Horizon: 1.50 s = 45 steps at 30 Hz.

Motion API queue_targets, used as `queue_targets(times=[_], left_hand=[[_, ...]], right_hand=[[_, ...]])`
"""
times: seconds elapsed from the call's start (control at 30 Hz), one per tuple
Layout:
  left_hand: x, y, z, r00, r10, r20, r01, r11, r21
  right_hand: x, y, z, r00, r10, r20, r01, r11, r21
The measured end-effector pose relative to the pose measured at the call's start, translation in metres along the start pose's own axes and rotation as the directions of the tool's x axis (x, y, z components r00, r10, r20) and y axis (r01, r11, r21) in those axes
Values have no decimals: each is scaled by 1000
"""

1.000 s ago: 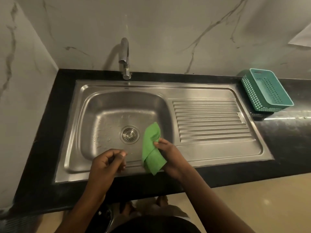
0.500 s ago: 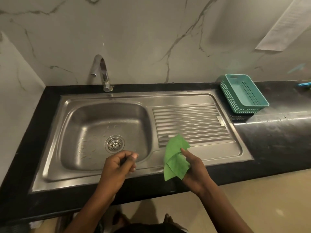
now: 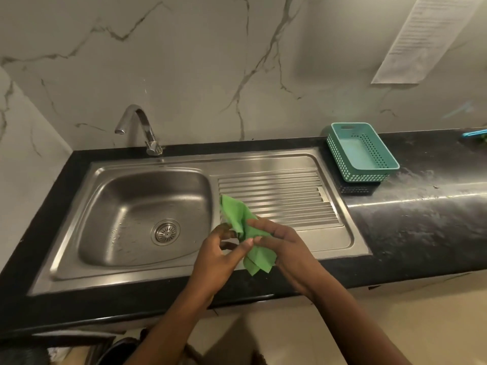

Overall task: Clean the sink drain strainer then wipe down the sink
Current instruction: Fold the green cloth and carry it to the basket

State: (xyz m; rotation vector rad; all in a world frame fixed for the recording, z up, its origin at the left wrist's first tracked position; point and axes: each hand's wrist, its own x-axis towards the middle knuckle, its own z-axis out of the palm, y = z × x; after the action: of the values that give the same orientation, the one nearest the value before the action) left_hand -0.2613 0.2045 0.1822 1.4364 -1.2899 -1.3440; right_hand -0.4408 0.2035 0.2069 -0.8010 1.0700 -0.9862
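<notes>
A steel sink (image 3: 87, 227) with a round drain strainer (image 3: 165, 231) in the basin floor sits in a black counter. Water drops dot the basin. A crumpled green cloth (image 3: 238, 216) is held above the sink's front rim, between basin and drainboard. My right hand (image 3: 287, 248) grips the cloth from the right. My left hand (image 3: 218, 255) pinches the cloth's lower part with thumb and fingers. Both hands are right of the strainer and not touching it.
A chrome tap (image 3: 139, 127) stands behind the basin. The ribbed drainboard (image 3: 279, 198) lies to the right. A teal plastic basket (image 3: 361, 151) rests on the black counter (image 3: 421, 206) at the back right. Marble walls rise behind and at left.
My left hand, which was shut and apart from the cloth, has moved right and taken hold of it. The cloth is now held by both hands. The camera has tilted up.
</notes>
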Motion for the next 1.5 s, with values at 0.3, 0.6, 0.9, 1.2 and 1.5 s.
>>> queue_targets(times=[0.3,0.6,0.9,1.2,1.5], left_hand=[[15,10,15,991,12,-136,-30,991,-127],[74,35,34,996,88,9,-86,989,-121],[110,48,80,942,50,332,3,987,-158],[141,85,181,957,80,278,-27,982,-187],[186,108,309,980,103,173,-82,989,-122]], right_hand=[[-2,-16,-41,988,-127,-91,102,967,-235],[34,-37,-53,981,-165,-104,148,978,-150],[35,-60,-102,851,-257,-459,206,966,-158],[35,-94,-191,845,-268,-463,216,963,-163],[45,-140,-331,943,-187,-275,107,953,-282]])
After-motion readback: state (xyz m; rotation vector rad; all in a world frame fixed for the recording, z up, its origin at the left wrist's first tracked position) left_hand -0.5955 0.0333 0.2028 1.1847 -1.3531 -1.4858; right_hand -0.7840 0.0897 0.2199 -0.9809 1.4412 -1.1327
